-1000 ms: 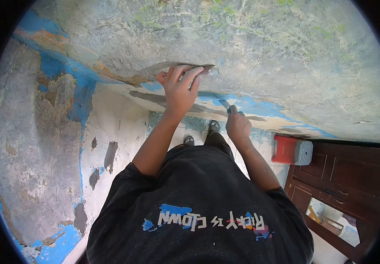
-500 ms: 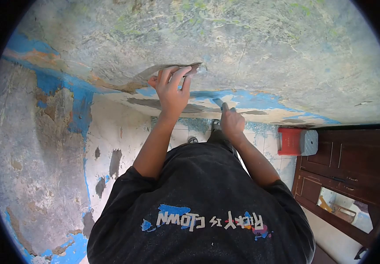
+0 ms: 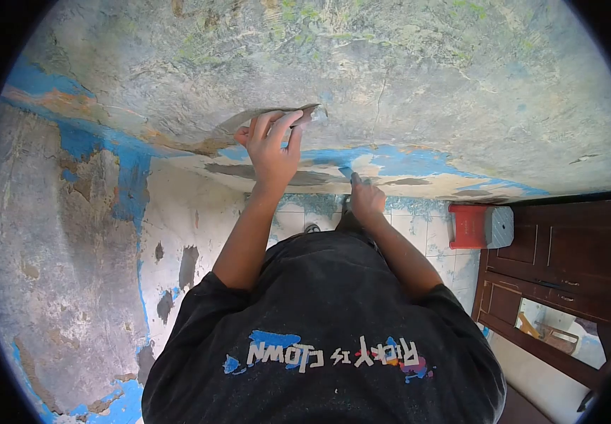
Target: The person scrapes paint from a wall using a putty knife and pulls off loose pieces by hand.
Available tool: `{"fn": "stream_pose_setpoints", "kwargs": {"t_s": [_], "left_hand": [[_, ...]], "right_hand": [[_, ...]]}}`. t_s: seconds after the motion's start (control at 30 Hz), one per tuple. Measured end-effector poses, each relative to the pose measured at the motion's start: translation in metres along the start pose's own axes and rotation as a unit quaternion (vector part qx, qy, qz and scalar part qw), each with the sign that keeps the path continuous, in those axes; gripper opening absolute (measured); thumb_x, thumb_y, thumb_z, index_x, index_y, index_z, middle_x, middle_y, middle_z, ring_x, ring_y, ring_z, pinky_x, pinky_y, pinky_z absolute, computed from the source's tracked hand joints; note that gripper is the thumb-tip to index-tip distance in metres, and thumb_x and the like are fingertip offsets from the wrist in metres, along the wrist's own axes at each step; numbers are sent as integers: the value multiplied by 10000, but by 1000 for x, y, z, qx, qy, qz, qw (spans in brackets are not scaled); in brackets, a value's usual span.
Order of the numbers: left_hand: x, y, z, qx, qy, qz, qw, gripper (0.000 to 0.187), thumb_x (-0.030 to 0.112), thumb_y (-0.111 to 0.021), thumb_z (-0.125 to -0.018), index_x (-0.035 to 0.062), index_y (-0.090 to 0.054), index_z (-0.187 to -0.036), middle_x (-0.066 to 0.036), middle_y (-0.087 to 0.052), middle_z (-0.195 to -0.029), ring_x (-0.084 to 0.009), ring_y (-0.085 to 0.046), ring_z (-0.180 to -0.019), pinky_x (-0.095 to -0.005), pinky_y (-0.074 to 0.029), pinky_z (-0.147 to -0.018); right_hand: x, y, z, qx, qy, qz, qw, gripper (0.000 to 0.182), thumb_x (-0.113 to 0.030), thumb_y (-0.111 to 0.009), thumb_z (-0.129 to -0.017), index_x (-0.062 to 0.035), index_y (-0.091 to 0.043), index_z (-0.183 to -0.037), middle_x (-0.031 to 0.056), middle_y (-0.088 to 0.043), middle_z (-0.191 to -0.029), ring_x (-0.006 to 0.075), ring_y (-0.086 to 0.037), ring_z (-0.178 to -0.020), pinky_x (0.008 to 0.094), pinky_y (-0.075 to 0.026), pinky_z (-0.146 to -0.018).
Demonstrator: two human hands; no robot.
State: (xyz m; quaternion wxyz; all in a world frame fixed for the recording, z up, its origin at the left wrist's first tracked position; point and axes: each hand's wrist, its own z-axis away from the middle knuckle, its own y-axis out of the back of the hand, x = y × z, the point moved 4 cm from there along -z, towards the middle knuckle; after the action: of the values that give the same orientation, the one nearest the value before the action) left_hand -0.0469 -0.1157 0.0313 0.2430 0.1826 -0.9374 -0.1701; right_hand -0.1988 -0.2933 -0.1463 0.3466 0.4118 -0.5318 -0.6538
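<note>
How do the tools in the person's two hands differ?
The left hand presses a wide flat blade against the wall, fingers spread along it; the right hand is closed in a fist round a narrow tool. The wide flat blade is held higher, over grey plaster; the narrow tool sits lower, near blue paint. Both tools meet the same wall.

Rough, flaking painted plaster wall (image 3: 404, 78); dark glossy wood cabinet (image 3: 567, 261).
</note>
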Motion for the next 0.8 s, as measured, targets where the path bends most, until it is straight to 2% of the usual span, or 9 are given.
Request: {"fn": "stream_pose_setpoints", "kwargs": {"t_s": [0.17, 0.27, 0.37, 0.47, 0.57, 0.67, 0.8], "left_hand": [[3, 1, 0, -1, 0, -13, 1000, 348, 108, -816, -756, 226, -751, -1077, 25, -662, -997, -198, -606, -946, -417, -284, -900], [3, -1, -2, -1, 5, -10, 1000, 347, 104, -816, -756, 223, -751, -1076, 24, -661, -993, -204, -606, -947, -421, -286, -910], [4, 2, -1, -1, 10, -6, 1000, 350, 100, -815, -755, 222, -751, -1077, 23, -660, -992, -209, -607, -950, -422, -292, -910], [3, 2, 0, 0, 10, -8, 1000, 352, 99, -815, -753, 223, -751, -1076, 22, -661, -993, -212, -609, -952, -419, -298, -905], [4, 1, -1, -4, 12, -12, 1000, 350, 100, -815, -752, 225, -750, -1072, 21, -662, -993, -213, -611, -953, -416, -302, -901], [3, 1, 1, -13, 13, -14, 1000, 346, 100, -814, -753, 225, -750, -1070, 21, -660, -996, -213, -611, -952, -415, -302, -900], [1, 2, -3, -17, -4, -19, 1000, 347, 103, -808, -755, 216, -748, -1078, 16, -658, -1003, -212, -609, -944, -414, -300, -895]], "right_hand": [[-3, 39, 13, -12, -11, -16, 1000, 275, -143, -548, -950, -111, -531, -1222, 208, -702, -936, 415, -728, -771, 513, -570, -635], [-1, 22, 13, -27, -5, 15, 1000, 349, -100, -575, -917, -118, -542, -1264, 215, -713, -975, 384, -744, -811, 493, -590, -665], [9, -11, 9, -22, -27, 11, 999, 348, -96, -572, -917, -122, -540, -1263, 211, -715, -959, 377, -744, -813, 488, -589, -667], [4, 9, 11, -39, -58, -20, 997, 353, -97, -574, -920, -131, -549, -1271, 197, -720, -951, 366, -746, -842, 471, -594, -682], [5, 26, 7, -30, -55, -31, 998, 221, -223, -541, -1003, -110, -556, -1193, 212, -724, -939, 400, -737, -822, 513, -574, -681], [9, 3, -5, -54, -48, -11, 997, 223, -223, -557, -995, -105, -565, -1185, 213, -728, -928, 398, -737, -844, 519, -574, -700], [9, -3, 0, -47, -94, -55, 993, 273, -182, -557, -976, -112, -575, -1239, 216, -730, -952, 384, -742, -888, 493, -586, -720]]}}
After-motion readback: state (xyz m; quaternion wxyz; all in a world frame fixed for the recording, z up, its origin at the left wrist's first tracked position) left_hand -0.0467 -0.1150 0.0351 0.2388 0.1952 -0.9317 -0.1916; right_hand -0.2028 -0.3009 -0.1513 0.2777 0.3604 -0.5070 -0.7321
